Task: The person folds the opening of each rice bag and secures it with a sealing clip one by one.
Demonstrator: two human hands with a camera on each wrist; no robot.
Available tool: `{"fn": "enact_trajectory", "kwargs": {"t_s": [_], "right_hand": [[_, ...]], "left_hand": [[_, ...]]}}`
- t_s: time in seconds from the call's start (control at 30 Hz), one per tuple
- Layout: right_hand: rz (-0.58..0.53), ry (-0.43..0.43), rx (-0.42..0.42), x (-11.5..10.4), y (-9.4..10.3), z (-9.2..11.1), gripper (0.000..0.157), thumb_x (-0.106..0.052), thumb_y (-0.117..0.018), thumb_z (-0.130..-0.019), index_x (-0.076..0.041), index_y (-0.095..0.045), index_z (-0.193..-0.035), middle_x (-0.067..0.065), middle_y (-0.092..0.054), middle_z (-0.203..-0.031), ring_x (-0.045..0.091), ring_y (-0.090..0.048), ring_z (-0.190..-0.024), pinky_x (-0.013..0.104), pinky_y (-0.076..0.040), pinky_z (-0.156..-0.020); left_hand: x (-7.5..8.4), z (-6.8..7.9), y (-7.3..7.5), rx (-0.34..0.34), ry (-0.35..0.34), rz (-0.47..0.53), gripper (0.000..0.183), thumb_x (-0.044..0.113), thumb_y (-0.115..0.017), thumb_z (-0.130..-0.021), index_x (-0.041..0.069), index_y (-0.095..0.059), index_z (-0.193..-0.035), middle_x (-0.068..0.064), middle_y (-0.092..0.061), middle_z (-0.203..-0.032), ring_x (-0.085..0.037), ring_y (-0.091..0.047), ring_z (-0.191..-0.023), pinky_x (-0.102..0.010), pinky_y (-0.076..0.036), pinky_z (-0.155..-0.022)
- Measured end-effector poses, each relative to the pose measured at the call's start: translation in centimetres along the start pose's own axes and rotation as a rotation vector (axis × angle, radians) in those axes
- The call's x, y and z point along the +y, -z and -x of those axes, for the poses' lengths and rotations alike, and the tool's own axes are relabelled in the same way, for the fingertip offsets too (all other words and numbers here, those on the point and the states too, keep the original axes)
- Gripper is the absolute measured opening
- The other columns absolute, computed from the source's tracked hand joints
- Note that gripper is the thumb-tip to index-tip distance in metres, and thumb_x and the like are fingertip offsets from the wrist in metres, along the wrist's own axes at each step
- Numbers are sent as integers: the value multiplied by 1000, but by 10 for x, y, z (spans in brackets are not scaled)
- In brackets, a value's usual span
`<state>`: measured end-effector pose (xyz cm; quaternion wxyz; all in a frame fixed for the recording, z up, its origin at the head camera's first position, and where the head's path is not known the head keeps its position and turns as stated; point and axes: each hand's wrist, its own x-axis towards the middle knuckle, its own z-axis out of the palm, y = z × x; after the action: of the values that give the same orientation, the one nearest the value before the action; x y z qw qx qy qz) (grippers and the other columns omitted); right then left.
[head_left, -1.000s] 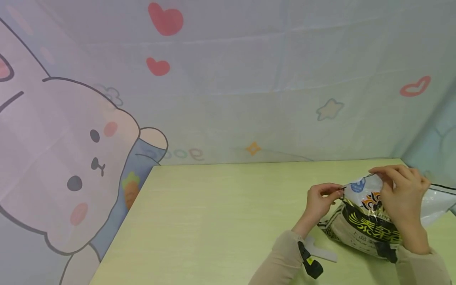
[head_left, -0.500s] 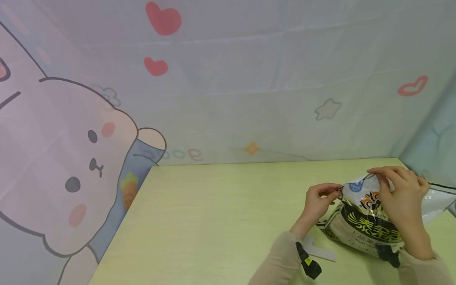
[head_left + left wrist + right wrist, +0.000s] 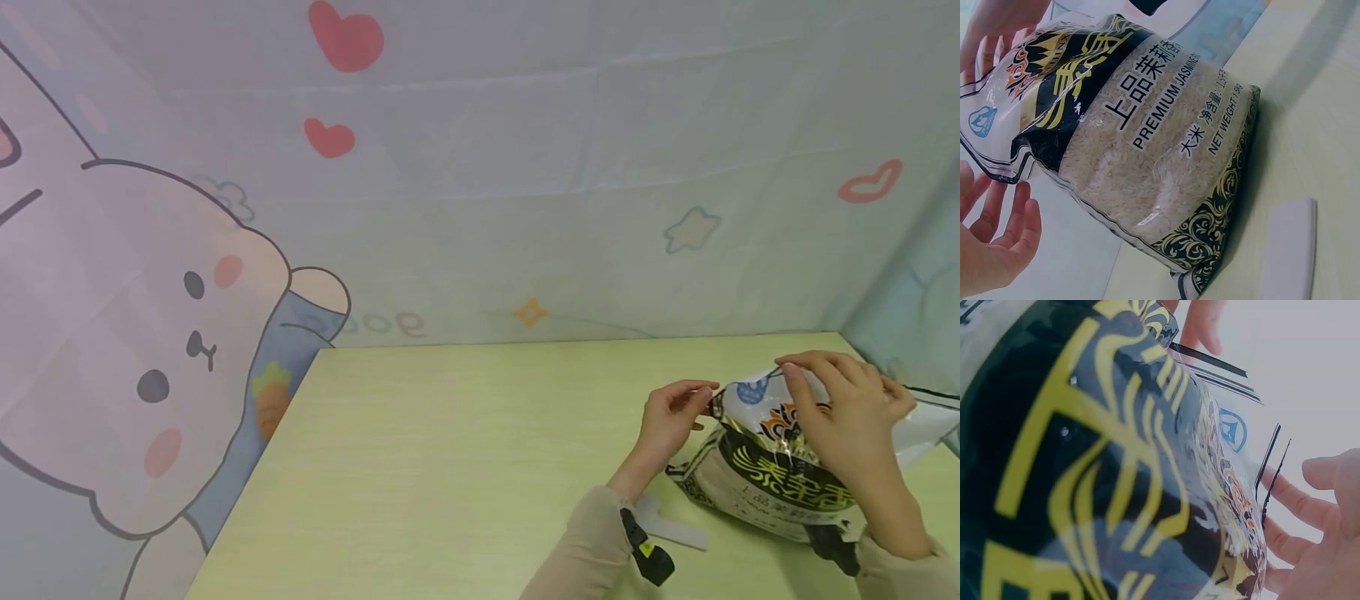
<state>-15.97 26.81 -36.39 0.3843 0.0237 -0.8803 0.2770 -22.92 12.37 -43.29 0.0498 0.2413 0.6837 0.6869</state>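
Observation:
A clear plastic bag of rice (image 3: 787, 500) with black and yellow print stands tilted at the right of the table; the rice grains and the words "PREMIUM JASMINE" show in the left wrist view. My left hand (image 3: 667, 421) holds the left end of its upper edge between thumb and fingers, loosely, with the finger ends partly behind the film. Curved over the upper edge farther right is my right hand (image 3: 851, 417). In the right wrist view the right fingers (image 3: 1285, 540) run behind the film, and the thumb there stands off from it.
A flat white plastic piece (image 3: 675, 533) lies on the light green table (image 3: 450, 467), left of the bag and beyond the black wrist strap (image 3: 648, 550). A cloth backdrop (image 3: 480, 167) with a cartoon rabbit hangs behind the table.
My left thumb and fingertips have shifted slightly at the bag's corner, with a looser grip. The right hand has moved a little to the right, its thumb higher along the upper edge.

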Motion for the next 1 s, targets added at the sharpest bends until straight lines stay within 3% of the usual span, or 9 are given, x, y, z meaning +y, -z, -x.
{"fn": "enact_trajectory", "kwargs": {"t_s": [0.4, 0.63, 0.93, 1.0], "right_hand": [[51, -53, 17, -3, -6, -4, 39, -30, -43, -94, 5, -59, -92, 31, -51, -102, 52, -34, -99, 62, 0, -90], [67, -63, 47, -4, -8, -4, 26, -20, -48, -90, 4, -59, -88, 31, -52, -99, 51, -35, -96, 61, -3, -90], [64, -69, 36, -2, -5, -2, 17, -13, -49, -86, 2, -59, -86, 31, -52, -98, 50, -35, -93, 61, -3, -88], [73, -56, 45, 15, -11, -1, 16, -14, -50, -87, -1, -60, -87, 29, -54, -99, 49, -36, -93, 60, -3, -89]], "left_hand": [[8, -9, 1, -44, 112, 8, 31, 30, -46, -93, 11, -65, -107, -11, -65, -102, 0, -56, -73, -21, -50, -59], [12, -11, -3, -34, 160, 14, 28, 27, -50, -91, 9, -66, -104, -11, -65, -100, 5, -49, -66, -23, -51, -58], [13, -10, -8, -38, 166, 25, 25, 24, -54, -89, 7, -67, -103, -11, -65, -99, 7, -49, -68, -20, -49, -55], [13, -10, -7, -48, 155, 23, 25, 23, -54, -89, 7, -67, -103, -12, -65, -99, 7, -49, -69, -22, -51, -57]]}}
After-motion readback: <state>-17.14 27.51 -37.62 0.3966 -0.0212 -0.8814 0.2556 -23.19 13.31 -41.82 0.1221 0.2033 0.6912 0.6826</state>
